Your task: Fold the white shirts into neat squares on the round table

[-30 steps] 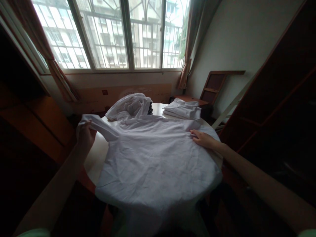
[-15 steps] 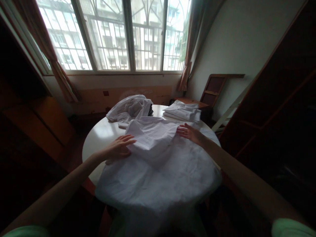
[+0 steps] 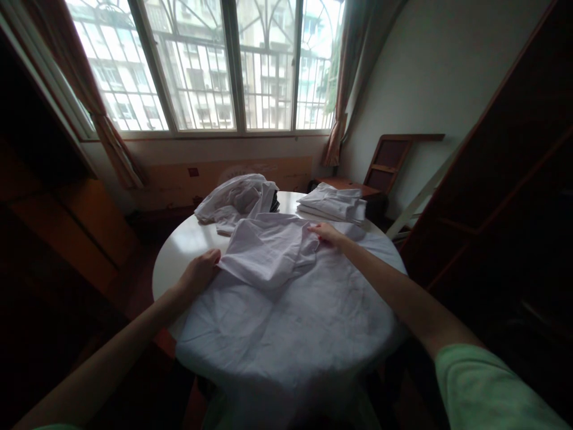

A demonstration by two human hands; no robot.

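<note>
a large white cotton shirt (image 3: 286,310) lies spread over the round white counter (image 3: 181,245), its left sleeve folded inward. the left hand (image 3: 200,272) pinches the fold's edge; the right hand (image 3: 326,233) grips the cloth near the collar. a crumpled white garment heap (image 3: 235,197) and folded white stack (image 3: 333,203) sit behind.

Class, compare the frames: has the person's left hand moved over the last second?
Yes. The left hand went from beyond the table edge inward, now at the white garment on the tabletop.
</note>
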